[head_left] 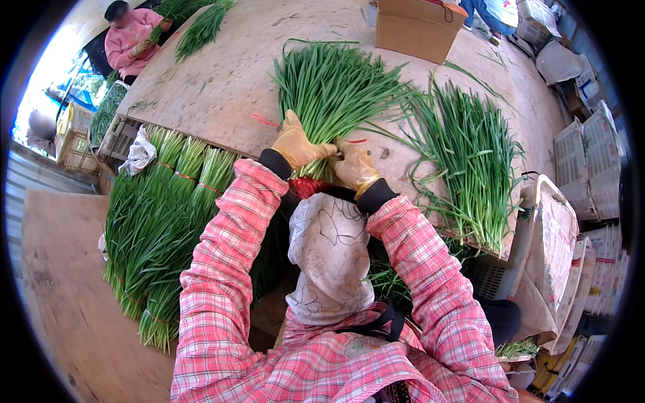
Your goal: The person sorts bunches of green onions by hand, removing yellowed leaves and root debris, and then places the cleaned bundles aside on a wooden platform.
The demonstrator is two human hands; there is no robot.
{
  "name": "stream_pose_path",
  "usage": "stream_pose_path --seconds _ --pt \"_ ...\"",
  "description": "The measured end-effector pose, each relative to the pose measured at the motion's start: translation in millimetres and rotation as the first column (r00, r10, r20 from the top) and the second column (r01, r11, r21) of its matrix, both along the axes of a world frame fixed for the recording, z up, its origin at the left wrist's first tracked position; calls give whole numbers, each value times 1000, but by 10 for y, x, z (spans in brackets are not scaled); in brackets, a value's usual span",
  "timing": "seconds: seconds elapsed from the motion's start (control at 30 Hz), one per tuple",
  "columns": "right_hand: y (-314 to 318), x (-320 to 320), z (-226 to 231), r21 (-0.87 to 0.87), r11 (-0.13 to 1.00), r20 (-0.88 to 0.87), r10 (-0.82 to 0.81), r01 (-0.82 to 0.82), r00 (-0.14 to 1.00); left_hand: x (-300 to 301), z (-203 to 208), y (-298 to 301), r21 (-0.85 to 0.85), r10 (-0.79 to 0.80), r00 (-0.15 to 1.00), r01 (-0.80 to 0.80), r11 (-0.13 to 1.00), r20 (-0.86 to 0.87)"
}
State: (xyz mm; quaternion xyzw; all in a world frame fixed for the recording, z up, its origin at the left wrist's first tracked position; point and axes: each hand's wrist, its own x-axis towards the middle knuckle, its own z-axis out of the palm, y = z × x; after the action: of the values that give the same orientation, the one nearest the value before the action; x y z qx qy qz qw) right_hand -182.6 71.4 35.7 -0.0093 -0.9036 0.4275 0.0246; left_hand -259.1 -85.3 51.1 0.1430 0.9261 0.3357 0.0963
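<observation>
In front of me, a thick bunch of green chives [329,87] lies on the wooden table, leaves fanned away from me. My left hand [297,142], in a tan glove, is closed around the stalks from the left, thumb across them. My right hand [356,164], gloved alike, has its fingers curled at the right side of the stalk ends; what it pinches is hidden. A red tie [356,141] shows beside its fingers. Below the stalk ends sits a clump of red ties [310,187]. Another loose red tie [265,120] lies left of the bunch.
Loose chives [474,161] are heaped at the right. Tied bunches [158,228] stack up at my left by a grey crate [122,138]. A cardboard box [418,30] stands at the far side. A person in pink [134,41] handles greens at the far left. Covered crates [547,228] line the right.
</observation>
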Motion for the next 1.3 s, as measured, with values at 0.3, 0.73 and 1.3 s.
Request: stream_pose_path --seconds 0.3,0.73,1.3 --pt "472 266 -253 -173 970 -112 -190 169 975 62 -105 116 -193 77 989 -101 976 -127" --pt "415 -131 -143 -660 721 133 -162 209 978 -142 81 -257 165 80 993 -93 982 82" --pt "2180 2773 567 65 623 -375 -708 779 598 1254 375 489 658 -258 932 29 752 254"
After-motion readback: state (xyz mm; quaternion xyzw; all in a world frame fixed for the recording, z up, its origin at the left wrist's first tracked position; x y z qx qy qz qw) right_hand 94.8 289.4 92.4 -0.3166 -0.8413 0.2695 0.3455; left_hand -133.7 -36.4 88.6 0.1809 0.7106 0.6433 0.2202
